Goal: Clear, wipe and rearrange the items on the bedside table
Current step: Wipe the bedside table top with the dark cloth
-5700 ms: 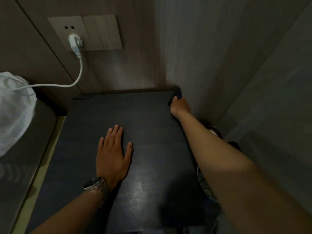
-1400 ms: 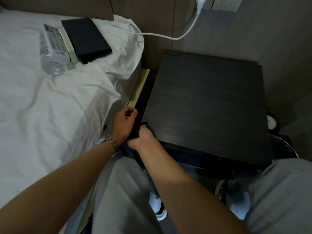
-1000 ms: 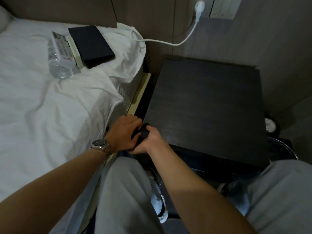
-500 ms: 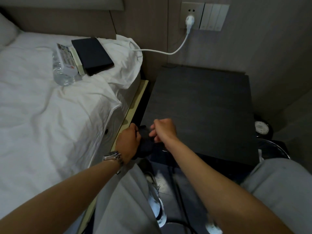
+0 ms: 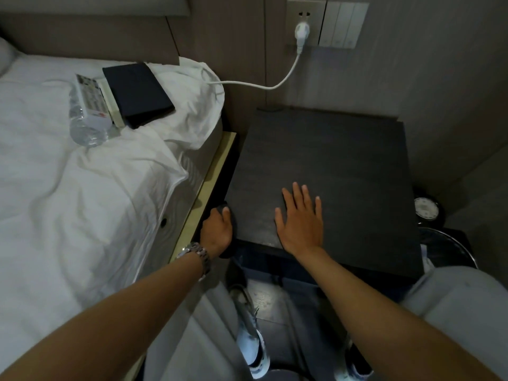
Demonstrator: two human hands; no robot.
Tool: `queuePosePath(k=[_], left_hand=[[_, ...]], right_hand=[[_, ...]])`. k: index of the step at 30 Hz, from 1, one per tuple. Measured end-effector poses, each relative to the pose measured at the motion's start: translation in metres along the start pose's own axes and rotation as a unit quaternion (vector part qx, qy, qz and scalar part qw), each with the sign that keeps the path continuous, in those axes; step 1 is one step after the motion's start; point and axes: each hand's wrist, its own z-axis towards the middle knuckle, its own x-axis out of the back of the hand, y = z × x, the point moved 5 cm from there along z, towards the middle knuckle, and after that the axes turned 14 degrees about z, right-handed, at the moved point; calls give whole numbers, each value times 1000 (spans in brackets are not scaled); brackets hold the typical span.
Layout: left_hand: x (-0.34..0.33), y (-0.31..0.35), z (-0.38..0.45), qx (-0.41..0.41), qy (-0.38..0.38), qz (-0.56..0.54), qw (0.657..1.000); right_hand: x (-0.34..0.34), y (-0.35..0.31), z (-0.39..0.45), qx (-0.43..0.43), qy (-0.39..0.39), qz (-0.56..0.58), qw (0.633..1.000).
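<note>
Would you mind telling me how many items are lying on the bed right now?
3: a water bottle, a white box resting against it, and a dark book beside the box, all near the pillow end. Folds in the sheet may hide more.

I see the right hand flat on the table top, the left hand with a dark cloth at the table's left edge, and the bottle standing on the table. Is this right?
Not quite. The head view shows the bottle lying on the bed, beside a dark book, not standing on the table. The rest holds: the right hand lies flat on the top, and the left hand holds the dark cloth at the left edge.
</note>
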Motion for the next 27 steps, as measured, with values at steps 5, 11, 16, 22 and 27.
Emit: queuePosePath(k=[5,11,16,22,27], left_hand=[[0,9,40,-24,-4,4,1000],[3,39,82,-60,-39,-30,997],[3,77,130,-74,-48,-39,995],[2,116,180,-91,-34,-18,995],[1,144,219,-107,-19,-27,994]], right_hand=[[0,-1,0,-6,6,-4,1000],[1,-2,0,-14,0,-2,1000],[2,-4,1,-21,-4,-15,1000],[0,-5,3,-31,1,-20,999],[0,-6,6,-25,34,-12,999]])
